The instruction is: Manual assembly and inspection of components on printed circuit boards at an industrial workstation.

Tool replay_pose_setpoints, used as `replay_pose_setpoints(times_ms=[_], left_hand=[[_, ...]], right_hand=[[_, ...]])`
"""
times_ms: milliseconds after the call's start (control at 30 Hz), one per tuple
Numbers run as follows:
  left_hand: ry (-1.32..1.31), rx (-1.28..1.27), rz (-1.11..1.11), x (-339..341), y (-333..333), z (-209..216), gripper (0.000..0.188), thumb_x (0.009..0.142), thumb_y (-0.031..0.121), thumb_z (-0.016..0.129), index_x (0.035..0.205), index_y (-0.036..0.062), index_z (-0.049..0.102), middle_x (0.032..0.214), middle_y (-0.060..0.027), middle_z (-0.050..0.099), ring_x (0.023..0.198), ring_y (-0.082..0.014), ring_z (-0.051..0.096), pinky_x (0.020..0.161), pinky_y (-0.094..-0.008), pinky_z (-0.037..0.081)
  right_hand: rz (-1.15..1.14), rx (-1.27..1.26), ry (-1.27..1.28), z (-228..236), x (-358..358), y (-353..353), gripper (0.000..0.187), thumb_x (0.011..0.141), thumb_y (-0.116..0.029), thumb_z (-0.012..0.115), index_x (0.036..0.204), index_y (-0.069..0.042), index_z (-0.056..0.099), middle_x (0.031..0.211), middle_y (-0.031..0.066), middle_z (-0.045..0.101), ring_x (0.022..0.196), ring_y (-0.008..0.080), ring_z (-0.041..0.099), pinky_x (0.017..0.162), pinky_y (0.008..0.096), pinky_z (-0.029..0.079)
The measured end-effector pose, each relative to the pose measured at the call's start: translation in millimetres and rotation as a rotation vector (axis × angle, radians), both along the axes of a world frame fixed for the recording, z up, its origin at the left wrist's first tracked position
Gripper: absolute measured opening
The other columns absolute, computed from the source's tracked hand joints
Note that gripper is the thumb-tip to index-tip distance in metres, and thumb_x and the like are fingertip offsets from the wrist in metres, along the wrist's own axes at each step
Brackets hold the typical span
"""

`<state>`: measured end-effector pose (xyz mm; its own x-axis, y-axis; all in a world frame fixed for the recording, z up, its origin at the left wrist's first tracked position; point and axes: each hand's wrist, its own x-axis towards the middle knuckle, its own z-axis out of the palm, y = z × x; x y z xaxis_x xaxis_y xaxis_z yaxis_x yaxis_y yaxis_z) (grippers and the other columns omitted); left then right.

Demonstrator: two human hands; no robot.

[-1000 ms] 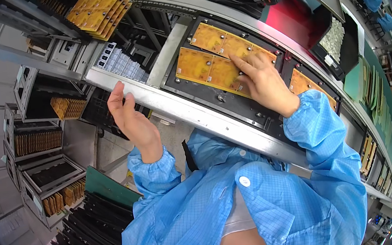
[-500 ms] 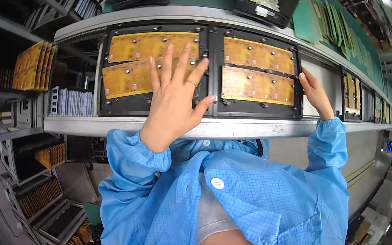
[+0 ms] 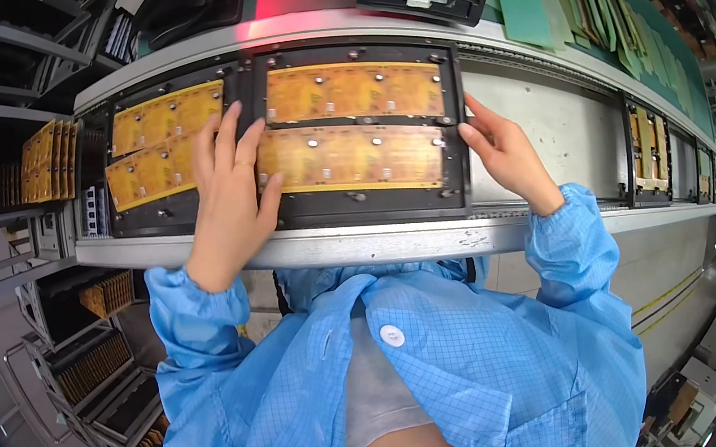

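Two black carrier trays sit side by side on the metal conveyor, each holding two rows of amber circuit boards. My left hand [image 3: 232, 190] lies with fingers spread across the join, over the right end of the left carrier tray [image 3: 185, 212] and its circuit boards [image 3: 154, 171]. At the right carrier tray [image 3: 320, 209], my right hand [image 3: 507, 154] grips the outer right edge, thumb and fingers bent against it. Its amber circuit boards [image 3: 358, 156] lie flat, with small round fasteners around them. Part of the lower left board is hidden under my left fingers.
The near conveyor rail [image 3: 378, 241] runs in front of me. Beyond the far rail stand a black bin [image 3: 428, 2] of small pale parts and several green sheets [image 3: 533, 6]. More boards stand in racks [image 3: 52, 164] at left. Another loaded carrier [image 3: 648, 149] sits further right.
Both carrier trays have slid left along the conveyor, with my hands moving left too. A wider stretch of conveyor shows right of them. Red light now falls on the far rail.
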<state>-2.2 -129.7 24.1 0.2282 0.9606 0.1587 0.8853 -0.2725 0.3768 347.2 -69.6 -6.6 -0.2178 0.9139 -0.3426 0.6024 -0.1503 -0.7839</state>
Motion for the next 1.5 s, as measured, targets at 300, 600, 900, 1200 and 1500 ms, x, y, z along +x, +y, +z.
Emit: replay_pose_setpoints(times_ms=[300,600,900,1200,1500], left_hand=[[-0.055,-0.063,-0.036,-6,19,-19,0.052,0.074,0.009,0.078,0.122,0.0053,0.058,0.125,-0.0170,0.050,0.116,-0.0372,0.047,0.101,-0.0426,0.039],[0.011,0.024,-0.015,-1,16,-17,0.055,0.072,0.013,0.081,0.124,0.0089,0.061,0.130,-0.0154,0.047,0.125,-0.0387,0.038,0.105,-0.0480,0.035],[0.148,-0.072,-0.148,21,-7,-5,0.071,0.090,0.039,0.063,0.151,0.0132,0.036,0.158,-0.0102,0.029,0.147,-0.0334,0.021,0.118,-0.0548,0.013],[0.003,-0.125,-0.186,26,-21,-1,0.075,0.088,0.042,0.064,0.148,0.0043,0.037,0.154,-0.0166,0.033,0.144,-0.0361,0.026,0.119,-0.0524,0.013],[-0.122,0.137,-0.099,-10,18,-4,0.043,0.077,-0.005,0.065,0.119,0.0034,0.063,0.120,-0.0114,0.060,0.116,-0.0338,0.051,0.100,-0.0431,0.043]], right_hand=[[0.478,0.722,-0.253,21,-48,2,0.055,0.069,-0.021,0.082,0.118,-0.006,0.062,0.119,0.0099,0.055,0.115,0.0315,0.045,0.098,0.0451,0.032],[0.469,0.720,-0.296,11,-41,3,0.043,0.072,-0.018,0.080,0.111,-0.005,0.066,0.114,0.0055,0.058,0.114,0.0290,0.047,0.101,0.0429,0.031],[0.520,0.698,-0.441,38,-38,-39,0.045,0.084,-0.012,0.067,0.128,-0.011,0.062,0.143,0.0048,0.051,0.134,0.0323,0.040,0.107,0.0462,0.026],[0.314,0.811,-0.378,50,-23,-28,0.040,0.082,0.005,0.063,0.119,-0.009,0.066,0.126,0.0039,0.064,0.117,0.0301,0.052,0.101,0.0408,0.036],[0.325,0.757,-0.366,58,-14,-9,0.034,0.083,0.006,0.061,0.113,-0.008,0.069,0.115,0.0037,0.068,0.108,0.0285,0.053,0.097,0.0370,0.039]])
